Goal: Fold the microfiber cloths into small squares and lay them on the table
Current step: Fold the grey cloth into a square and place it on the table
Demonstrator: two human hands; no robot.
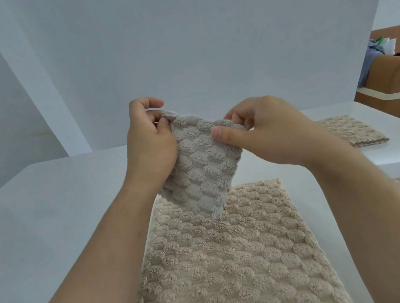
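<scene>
Your left hand (pixel 149 142) and right hand (pixel 264 131) each pinch a top corner of the grey cloth (pixel 200 166), fingers curled round its edge. You hold it above the beige cloth (pixel 231 260) lying flat on the white worktop (pixel 50 205); its lower tip hangs just over that cloth.

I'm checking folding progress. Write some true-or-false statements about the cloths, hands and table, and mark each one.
1. The left hand and right hand both grip the grey cloth. True.
2. A folded beige cloth lies on the table, far right. True.
3. The grey cloth lies flat on the table. False: it is held in the air above the large beige cloth.
4. The table is dark wood. False: it is white.
</scene>
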